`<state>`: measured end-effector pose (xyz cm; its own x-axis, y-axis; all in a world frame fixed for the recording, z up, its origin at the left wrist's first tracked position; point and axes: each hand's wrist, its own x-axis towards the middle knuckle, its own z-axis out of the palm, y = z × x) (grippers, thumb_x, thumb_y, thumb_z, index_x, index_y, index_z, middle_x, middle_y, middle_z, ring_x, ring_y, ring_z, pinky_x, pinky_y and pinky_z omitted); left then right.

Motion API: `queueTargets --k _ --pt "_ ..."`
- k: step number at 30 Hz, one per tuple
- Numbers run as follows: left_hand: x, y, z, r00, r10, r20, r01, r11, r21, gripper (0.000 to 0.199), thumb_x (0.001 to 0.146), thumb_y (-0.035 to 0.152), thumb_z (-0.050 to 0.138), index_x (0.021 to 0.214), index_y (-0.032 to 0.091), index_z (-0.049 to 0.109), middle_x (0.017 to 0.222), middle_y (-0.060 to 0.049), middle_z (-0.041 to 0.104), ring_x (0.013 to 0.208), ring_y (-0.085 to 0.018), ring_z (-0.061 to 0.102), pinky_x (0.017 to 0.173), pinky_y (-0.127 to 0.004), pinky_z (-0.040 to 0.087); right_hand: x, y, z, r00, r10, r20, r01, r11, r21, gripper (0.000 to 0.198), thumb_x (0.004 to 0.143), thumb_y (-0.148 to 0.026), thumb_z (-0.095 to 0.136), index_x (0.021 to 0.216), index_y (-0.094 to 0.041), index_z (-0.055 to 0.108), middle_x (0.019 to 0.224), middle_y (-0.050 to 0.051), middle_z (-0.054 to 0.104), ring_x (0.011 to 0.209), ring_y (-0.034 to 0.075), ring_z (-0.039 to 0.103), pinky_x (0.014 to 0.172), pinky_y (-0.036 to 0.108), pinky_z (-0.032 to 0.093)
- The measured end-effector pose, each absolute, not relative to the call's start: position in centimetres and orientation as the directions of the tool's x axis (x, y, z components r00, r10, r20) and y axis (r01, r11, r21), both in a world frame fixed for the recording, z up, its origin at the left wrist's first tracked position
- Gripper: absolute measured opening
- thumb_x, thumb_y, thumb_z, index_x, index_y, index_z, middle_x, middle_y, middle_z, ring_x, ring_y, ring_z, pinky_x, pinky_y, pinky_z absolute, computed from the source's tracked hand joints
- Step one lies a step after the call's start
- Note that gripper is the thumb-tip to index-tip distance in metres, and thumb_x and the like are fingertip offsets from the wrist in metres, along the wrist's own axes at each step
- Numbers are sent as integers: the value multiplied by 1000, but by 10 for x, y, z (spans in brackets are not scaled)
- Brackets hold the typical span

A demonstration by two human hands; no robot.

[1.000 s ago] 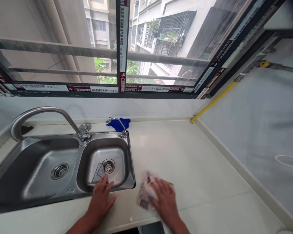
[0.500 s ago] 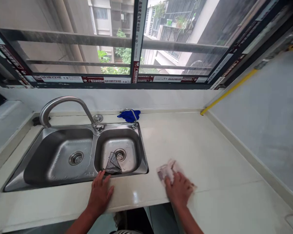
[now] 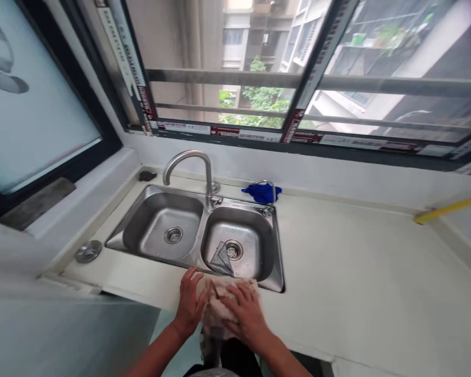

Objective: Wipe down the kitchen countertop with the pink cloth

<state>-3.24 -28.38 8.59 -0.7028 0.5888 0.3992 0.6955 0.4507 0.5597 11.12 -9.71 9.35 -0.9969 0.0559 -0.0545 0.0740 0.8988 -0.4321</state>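
Observation:
A pale pinkish cleaning cloth [image 3: 215, 293] with darker patches lies on the counter's front edge and hangs partly over it, just in front of the right basin. My right hand [image 3: 246, 314] is on top of the cloth, gripping it with bent fingers. Beside the cloth's left side is my left hand [image 3: 189, 302], its fingers apart at the counter edge near the sink rim. Whether its thumb touches the cloth I cannot tell. In the right basin a grey mesh cloth [image 3: 221, 260] sits crumpled by the drain.
The double steel sink [image 3: 198, 246] has a tall curved faucet [image 3: 209, 178] and a small thin tap [image 3: 273, 196]. Behind it lies a blue cloth [image 3: 261, 193]. A round metal lid [image 3: 88, 252] and dark cloth [image 3: 147, 176] are at left. A yellow pipe [image 3: 451, 209] runs at right.
My right hand has brought the pinkish cloth left, from the counter right of the sink to the edge before the right basin, close to my left hand. The view has turned left.

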Motion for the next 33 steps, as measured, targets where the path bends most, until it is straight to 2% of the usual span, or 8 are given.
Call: queueTargets --k 6,10,13,19,25,29,33 --pt "-11 -371 98 -864 370 342 502 585 637 32 99 29 46 130 24 51 140 -11 49 135 -24 45 111 -51 42 206 -7 82 -990 -23 141 -53 975 -218 49 86 -53 69 133 -43 60 147 4 48 132 34 41 103 47 38" --pt "6 -402 102 -929 227 293 369 628 686 32 99 32 47 129 24 53 137 -11 52 132 -24 47 109 -51 44 224 29 78 -948 -184 259 -211 974 -83 50 86 -52 67 135 -40 59 146 6 47 126 34 46 96 45 40" --pt "19 -402 107 -956 140 259 289 620 729 31 99 33 47 127 23 55 133 -12 54 128 -24 51 108 -50 45 208 21 68 -918 -247 310 -275 960 -51 45 83 -48 68 127 -39 65 142 8 50 120 37 49 93 48 39" --pt "38 -395 120 -974 81 211 220 563 797 30 98 35 47 121 22 61 131 -13 59 126 -24 55 108 -49 46 133 -48 56 -910 -293 294 -337 935 -110 47 78 -43 72 125 -40 65 139 8 53 120 40 46 94 53 36" --pt "37 -425 130 -993 45 110 118 526 842 32 98 42 47 115 22 65 120 -12 67 117 -23 61 104 -45 50 31 -155 71 -955 -271 118 -292 924 -248 52 77 -31 74 127 -41 62 148 5 45 129 40 37 98 54 34" --pt "11 -453 131 -986 139 91 149 498 854 34 99 44 43 109 21 67 106 -10 71 103 -20 66 94 -34 55 -42 -228 86 -958 -279 62 -284 899 -333 44 84 -40 72 126 -39 61 148 5 43 131 39 34 102 55 30" --pt "-23 -482 129 -958 249 141 252 503 827 31 100 40 43 105 21 67 96 -8 71 93 -17 68 86 -29 56 -118 -295 104 -939 -338 70 -336 846 -415 46 87 -46 70 131 -37 57 148 6 42 128 35 36 102 50 29"
